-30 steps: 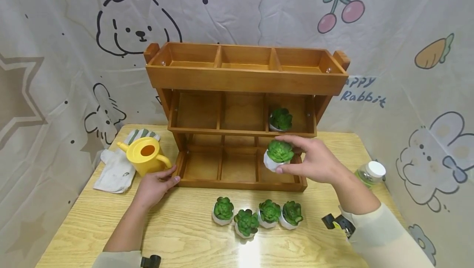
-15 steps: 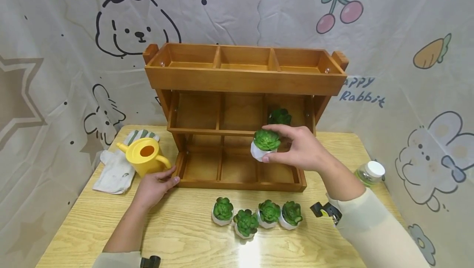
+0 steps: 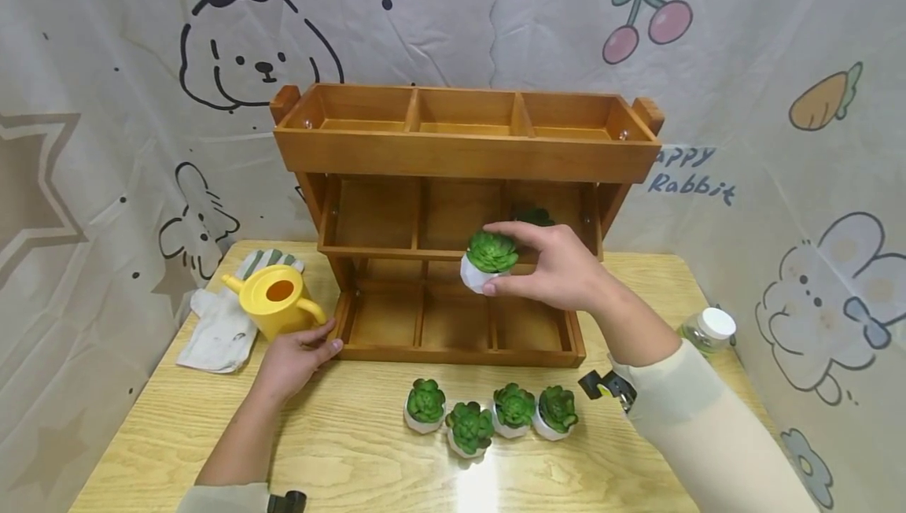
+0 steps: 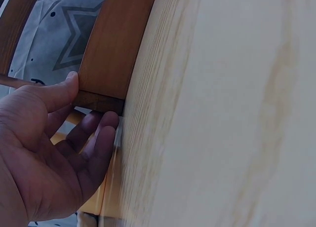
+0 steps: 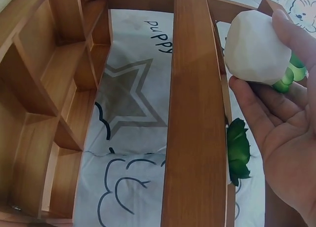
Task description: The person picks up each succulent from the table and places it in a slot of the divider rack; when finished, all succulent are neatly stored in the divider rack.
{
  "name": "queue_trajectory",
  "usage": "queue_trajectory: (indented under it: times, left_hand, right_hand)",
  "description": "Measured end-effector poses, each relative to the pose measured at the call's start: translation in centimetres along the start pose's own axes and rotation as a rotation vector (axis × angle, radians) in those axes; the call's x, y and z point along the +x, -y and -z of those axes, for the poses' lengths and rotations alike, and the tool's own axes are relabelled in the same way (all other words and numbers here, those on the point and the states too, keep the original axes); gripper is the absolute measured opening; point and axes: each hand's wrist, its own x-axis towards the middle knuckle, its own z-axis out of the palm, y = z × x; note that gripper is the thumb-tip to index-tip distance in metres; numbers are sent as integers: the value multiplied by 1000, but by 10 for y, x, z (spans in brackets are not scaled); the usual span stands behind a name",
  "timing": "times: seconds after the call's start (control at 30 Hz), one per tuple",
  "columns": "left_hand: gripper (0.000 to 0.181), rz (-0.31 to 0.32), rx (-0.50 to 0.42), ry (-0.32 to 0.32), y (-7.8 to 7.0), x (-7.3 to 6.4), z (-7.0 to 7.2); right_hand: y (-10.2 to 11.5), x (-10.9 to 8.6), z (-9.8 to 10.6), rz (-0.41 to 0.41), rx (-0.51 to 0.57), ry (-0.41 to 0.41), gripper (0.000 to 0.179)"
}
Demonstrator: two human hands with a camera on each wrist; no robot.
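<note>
My right hand pinches a potted succulent between thumb and fingers, in front of the middle tier of a three-tier wooden plant shelf. Its white faceted pot shows underside-up in the right wrist view. Behind this hand, a second succulent sits in the middle tier's right compartment, mostly hidden. My left hand grips the front left corner of the bottom tier; in the left wrist view, thumb and curled fingers lie around the wooden board's end.
Several potted succulents stand on the table in front of the shelf. At left, a yellow watering can stands beside white cloth gloves. A white-lidded jar is at the right edge. Printed fabric hangs behind.
My right hand has carried the succulent left and upward, from the bottom tier's right side to before the middle tier, now covering more of the shelved succulent. My left hand stays put.
</note>
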Motion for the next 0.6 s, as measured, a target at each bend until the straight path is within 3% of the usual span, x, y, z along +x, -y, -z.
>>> queue_trajectory:
  times: [0.27, 0.6]
  left_hand:
    - [55, 42, -89, 11, -2, -1, -1]
    - [56, 34, -78, 4, -3, -2, 0]
  right_hand:
    - [6, 17, -3, 29, 21, 5, 73]
    - [14, 41, -5, 35, -45, 11, 72]
